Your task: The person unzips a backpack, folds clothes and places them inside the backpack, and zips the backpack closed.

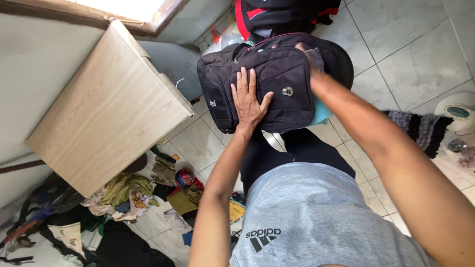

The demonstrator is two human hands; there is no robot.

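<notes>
A: Where's the black backpack rn?

B: Propped in front of the person, above the dark trousers, w/ its front pocket facing the camera. A silver clasp sits mid-pocket.

A: The 2 hands?

B: Left hand lies flat on the pocket, just left of the clasp. Fingers spread and released, palm pressing, gripping nothing. Prob. there to steady the bag so it doesn't tip. Right hand is at the backpack's top right edge, fingers curled into the opening along w/ some greyish fabric. Whether they're clenched on it or only tucked inside, can't tell; the tips are hidden.

A: Anything else touching the bag?

B: A turquoise thing shows at its lower right corner, under the right forearm; can't say what it is. A 2nd bag, black and red, lies just beyond the backpack.

A: Surroundings?

B: Left of the backpack, a light wooden table against the wall. Below-left of it, a heap of clothes on the tiled floor. To the right, well apart, a dark striped rug.
</notes>
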